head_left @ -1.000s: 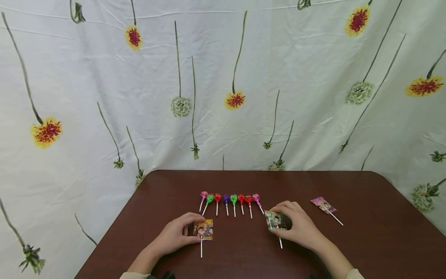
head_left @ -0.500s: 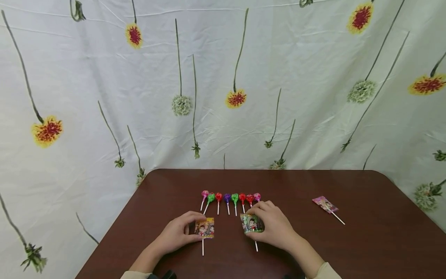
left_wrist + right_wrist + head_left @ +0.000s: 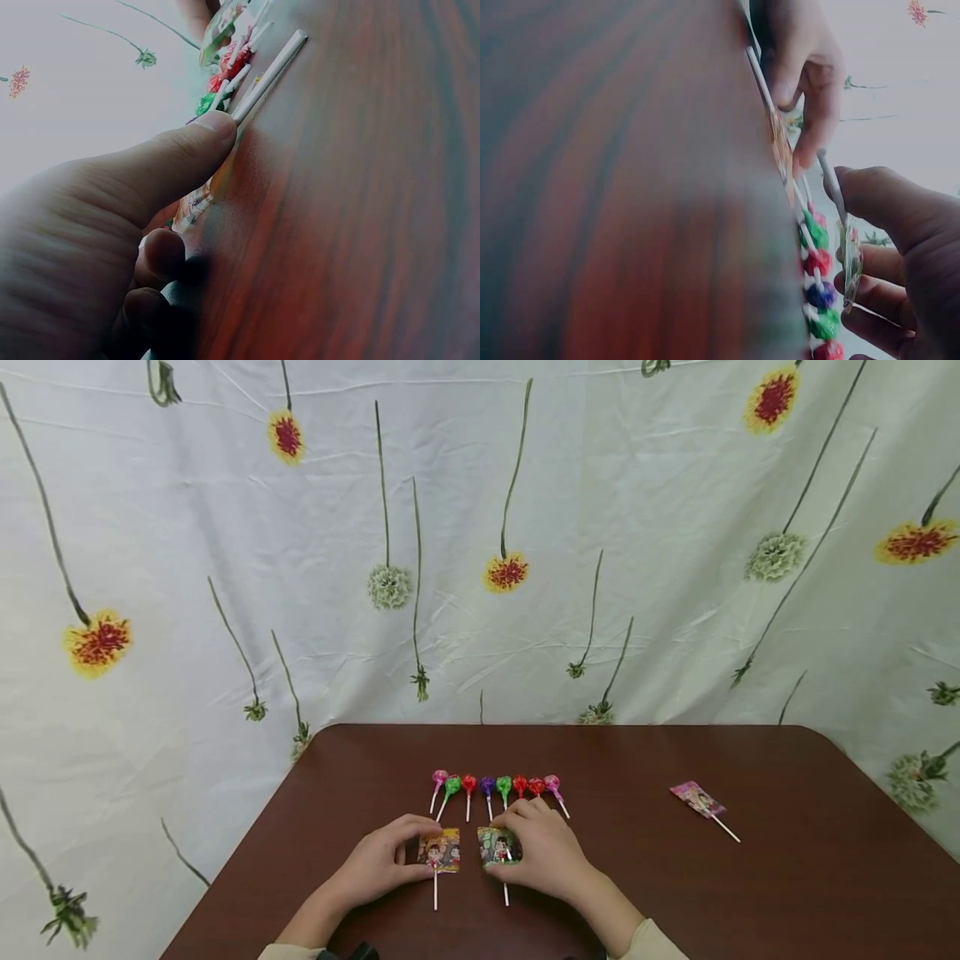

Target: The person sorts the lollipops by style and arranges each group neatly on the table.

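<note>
My left hand (image 3: 381,862) grips a flat lollipop in an orange printed wrapper (image 3: 447,852) by its upper and lower edges, white stick toward me. The left wrist view shows the thumb at the stick's base, close over the wood. Just to the right, my right hand (image 3: 546,850) holds a similar lollipop in a green wrapper (image 3: 491,843) between thumb and fingers, its stick also toward me. In the right wrist view this green-wrapped lollipop (image 3: 850,262) appears raised off the table. A narrow gap separates the two wrappers.
Behind the hands lies a row of several round lollipops (image 3: 487,785) in pink, green, red and purple wrappers. A flat lollipop in a pink-purple wrapper (image 3: 696,795) lies on the right of the brown table (image 3: 795,877). A flower-print curtain (image 3: 660,510) hangs beyond.
My right hand has moved left with the green-wrapped lollipop, from right of the row to beside the orange-wrapped one. The left hand has kept its place and grip.
</note>
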Available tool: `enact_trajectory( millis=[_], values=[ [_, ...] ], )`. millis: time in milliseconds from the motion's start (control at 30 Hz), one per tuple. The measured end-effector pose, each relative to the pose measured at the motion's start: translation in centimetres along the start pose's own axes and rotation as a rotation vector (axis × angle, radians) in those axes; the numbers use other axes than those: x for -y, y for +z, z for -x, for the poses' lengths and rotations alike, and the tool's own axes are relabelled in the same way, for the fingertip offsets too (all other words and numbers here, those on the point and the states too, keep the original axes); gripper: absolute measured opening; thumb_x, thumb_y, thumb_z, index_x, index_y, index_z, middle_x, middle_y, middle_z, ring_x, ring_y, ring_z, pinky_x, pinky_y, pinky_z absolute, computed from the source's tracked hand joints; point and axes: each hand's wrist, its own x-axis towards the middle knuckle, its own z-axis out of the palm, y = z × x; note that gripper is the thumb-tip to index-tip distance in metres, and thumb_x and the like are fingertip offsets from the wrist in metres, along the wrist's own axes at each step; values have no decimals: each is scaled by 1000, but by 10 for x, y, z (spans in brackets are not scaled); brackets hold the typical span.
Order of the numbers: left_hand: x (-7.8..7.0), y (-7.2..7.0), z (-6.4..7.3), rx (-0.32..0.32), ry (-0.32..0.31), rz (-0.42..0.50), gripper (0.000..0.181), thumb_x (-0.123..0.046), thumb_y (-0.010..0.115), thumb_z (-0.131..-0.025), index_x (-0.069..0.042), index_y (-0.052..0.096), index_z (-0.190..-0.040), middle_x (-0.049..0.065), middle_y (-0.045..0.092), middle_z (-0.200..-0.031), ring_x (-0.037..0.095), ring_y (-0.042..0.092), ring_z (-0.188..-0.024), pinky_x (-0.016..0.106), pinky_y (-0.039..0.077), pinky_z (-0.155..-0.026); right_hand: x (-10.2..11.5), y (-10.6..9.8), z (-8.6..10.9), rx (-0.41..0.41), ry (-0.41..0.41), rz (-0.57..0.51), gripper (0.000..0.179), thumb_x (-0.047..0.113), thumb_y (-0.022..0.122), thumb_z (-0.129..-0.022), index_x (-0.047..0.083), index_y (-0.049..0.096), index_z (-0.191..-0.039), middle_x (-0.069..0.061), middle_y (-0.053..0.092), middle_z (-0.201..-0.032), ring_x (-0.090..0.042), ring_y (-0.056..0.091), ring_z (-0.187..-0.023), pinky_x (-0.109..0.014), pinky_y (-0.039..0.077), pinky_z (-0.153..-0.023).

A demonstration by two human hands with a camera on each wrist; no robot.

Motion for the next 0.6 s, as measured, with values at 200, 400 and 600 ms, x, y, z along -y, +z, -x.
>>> enact_trajectory(
  millis=[200,400,600],
  values=[
    [0,-2,0,-7,15,2,45,-36,80,-84,-25,66,-125,1,61,-132,-2,48,-56,21,45,-54,13,10,-9,32,24,8,47,53,80,-75,23,72,-111,8,61,-103,-13,50,-95,-34,45,-81],
    [1,0,0,-12,16,8,44,-36,80,-83,-27,66,-124,0,62,-131,-2,48,-56,21,45,-54,22,16,-11,-6,-18,123,48,53,81,-73,21,73,-108,7,62,-101,-14,51,-91,-32,44,-77],
    [2,0,0,-12,25,18,44,-36,80,-83,-27,66,-124,0,62,-130,-2,47,-56,21,45,-53,25,24,-14,-2,29,125,51,55,80,-74,21,73,-110,5,62,-104,-14,49,-91,-31,43,-77]
  ],
)
